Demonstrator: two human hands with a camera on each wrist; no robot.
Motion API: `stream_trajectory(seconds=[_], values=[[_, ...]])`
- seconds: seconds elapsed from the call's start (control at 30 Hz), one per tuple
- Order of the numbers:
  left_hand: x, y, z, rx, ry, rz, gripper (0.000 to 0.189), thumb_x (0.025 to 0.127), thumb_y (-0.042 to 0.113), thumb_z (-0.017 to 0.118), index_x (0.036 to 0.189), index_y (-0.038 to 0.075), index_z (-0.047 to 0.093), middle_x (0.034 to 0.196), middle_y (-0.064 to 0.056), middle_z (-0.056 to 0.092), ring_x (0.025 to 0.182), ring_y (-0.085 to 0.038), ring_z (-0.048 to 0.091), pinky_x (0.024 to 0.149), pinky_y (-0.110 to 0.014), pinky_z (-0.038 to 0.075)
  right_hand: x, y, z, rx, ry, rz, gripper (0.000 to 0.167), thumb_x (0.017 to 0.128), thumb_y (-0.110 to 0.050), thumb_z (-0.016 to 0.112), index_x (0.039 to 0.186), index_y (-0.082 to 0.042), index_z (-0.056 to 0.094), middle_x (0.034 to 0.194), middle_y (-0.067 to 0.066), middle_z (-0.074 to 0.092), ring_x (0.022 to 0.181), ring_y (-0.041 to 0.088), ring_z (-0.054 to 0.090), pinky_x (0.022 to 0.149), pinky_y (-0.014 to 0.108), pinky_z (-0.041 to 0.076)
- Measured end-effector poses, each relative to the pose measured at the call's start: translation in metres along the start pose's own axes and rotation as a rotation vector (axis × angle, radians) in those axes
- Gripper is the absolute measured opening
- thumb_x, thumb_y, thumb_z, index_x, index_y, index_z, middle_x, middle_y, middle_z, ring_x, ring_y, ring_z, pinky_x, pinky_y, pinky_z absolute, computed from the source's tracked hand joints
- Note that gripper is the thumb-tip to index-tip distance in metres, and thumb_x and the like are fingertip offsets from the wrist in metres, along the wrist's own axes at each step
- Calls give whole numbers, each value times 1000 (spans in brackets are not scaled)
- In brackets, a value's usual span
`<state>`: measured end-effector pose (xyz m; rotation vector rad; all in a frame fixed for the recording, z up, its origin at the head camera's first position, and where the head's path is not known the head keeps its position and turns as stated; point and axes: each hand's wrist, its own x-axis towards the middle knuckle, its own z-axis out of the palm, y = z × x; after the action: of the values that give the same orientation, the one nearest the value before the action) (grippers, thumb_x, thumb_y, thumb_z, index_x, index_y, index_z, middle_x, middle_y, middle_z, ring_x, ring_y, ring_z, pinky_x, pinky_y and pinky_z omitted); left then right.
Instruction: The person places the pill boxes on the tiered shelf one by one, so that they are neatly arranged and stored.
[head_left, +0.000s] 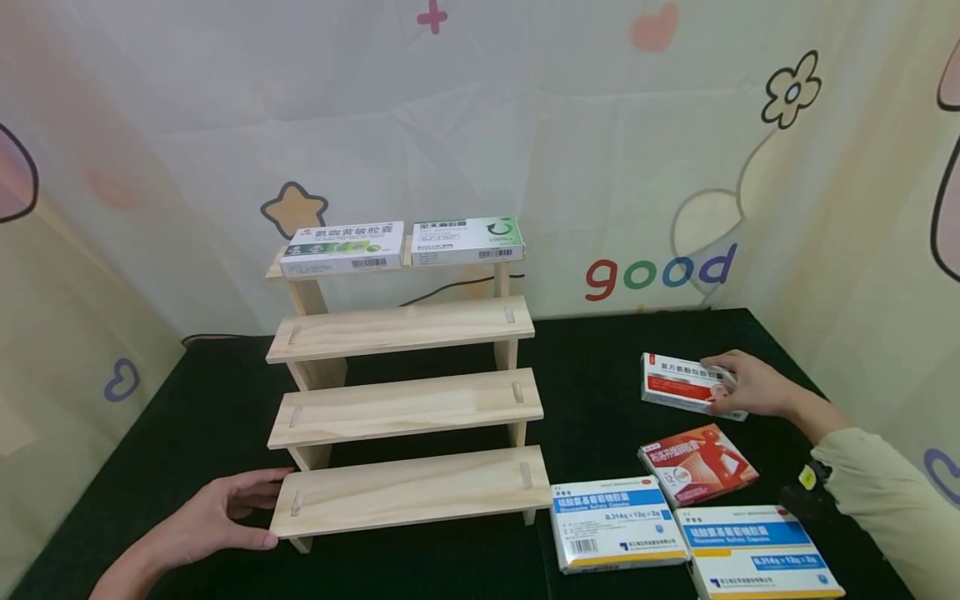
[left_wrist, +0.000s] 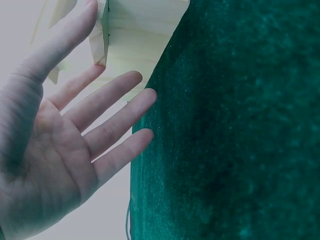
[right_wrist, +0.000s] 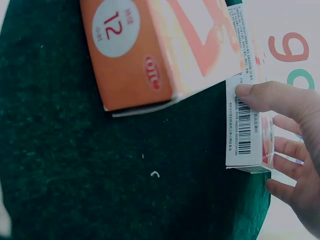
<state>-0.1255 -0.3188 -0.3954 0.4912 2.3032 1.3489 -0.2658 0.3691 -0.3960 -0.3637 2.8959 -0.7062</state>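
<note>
A pale wooden stepped rack [head_left: 408,408] with several shelves stands on the black cloth. My left hand [head_left: 210,518] is at the left end of its lowest shelf, thumb at the front corner and index finger at the back one. In the left wrist view, the shelf's end [left_wrist: 100,45] sits between thumb and index fingertips, the other fingers spread. On the right, my right hand [head_left: 753,385] grips the right end of a red-and-white medicine box [head_left: 678,385]. In the right wrist view, its thumb presses the barcode side [right_wrist: 244,132], with the fingers on the opposite side.
Two white-and-green medicine boxes [head_left: 343,248] lie on the rack's top shelf. In front of my right hand are a red-orange box [head_left: 701,464] and two blue-and-white boxes [head_left: 617,525], close together. A printed curtain [head_left: 480,150] hangs behind the black table.
</note>
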Motion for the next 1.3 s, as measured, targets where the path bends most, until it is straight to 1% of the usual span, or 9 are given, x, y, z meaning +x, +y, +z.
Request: stream_trajectory(seconds=[0.13, 0.2, 0.47, 0.63, 0.83, 0.93, 1.1, 1.3], values=[[0, 0, 1, -1, 6, -2, 66, 81, 10, 67, 133, -13, 33, 125, -35, 43, 102, -29, 56, 81, -51, 46, 0, 1, -2, -21, 6, -5, 78, 64, -32, 79, 123, 9, 47, 113, 26, 43, 91, 34, 45, 77, 47, 46], [0, 0, 1, 0, 9, -4, 66, 81, 10, 67, 133, -13, 33, 125, -35, 43, 103, -31, 56, 81, -52, 46, 0, 1, -2, -30, 8, -6, 78, 64, -33, 79, 122, 10, 47, 112, 25, 44, 90, 33, 46, 76, 46, 47], [0, -1, 1, -11, 0, -6, 66, 81, 10, 67, 133, -13, 32, 126, -35, 43, 101, -20, 57, 82, -51, 46, 0, 0, -4, -51, 25, -12, 77, 66, -34, 78, 121, 10, 48, 111, 25, 45, 91, 33, 46, 76, 48, 46], [0, 0, 1, -8, 7, -9, 66, 81, 9, 67, 133, -13, 33, 126, -35, 43, 102, -25, 57, 82, -53, 45, 0, -5, -8, -71, 23, -16, 77, 66, -35, 77, 122, 9, 48, 113, 27, 45, 92, 35, 45, 77, 50, 45], [1, 0, 2, 1, 17, -16, 66, 80, 10, 68, 132, -13, 33, 125, -35, 44, 101, -29, 57, 81, -53, 45, 0, -12, -12, -84, 34, -42, 76, 67, -36, 77, 122, 8, 49, 112, 25, 46, 93, 34, 45, 77, 49, 45], [1, 1, 2, 1, 17, -16, 66, 80, 10, 68, 132, -13, 33, 125, -35, 44, 101, -27, 57, 81, -52, 46, 1, -14, -14, -88, 38, -55, 76, 67, -36, 77, 122, 8, 49, 113, 26, 46, 94, 34, 45, 77, 50, 45], [0, 1, 2, -2, 13, -6, 66, 80, 10, 67, 132, -13, 33, 125, -35, 44, 99, -16, 58, 81, -49, 47, 0, -19, -17, -101, 51, -73, 76, 67, -36, 77, 122, 8, 49, 113, 26, 46, 95, 34, 45, 77, 50, 46], [0, 0, 1, -11, 3, 2, 66, 81, 9, 67, 132, -13, 32, 125, -36, 42, 98, -7, 58, 81, -48, 47, -1, -32, -25, -128, 73, -114, 75, 66, -36, 78, 121, 7, 51, 110, 23, 49, 94, 31, 45, 75, 47, 48]])
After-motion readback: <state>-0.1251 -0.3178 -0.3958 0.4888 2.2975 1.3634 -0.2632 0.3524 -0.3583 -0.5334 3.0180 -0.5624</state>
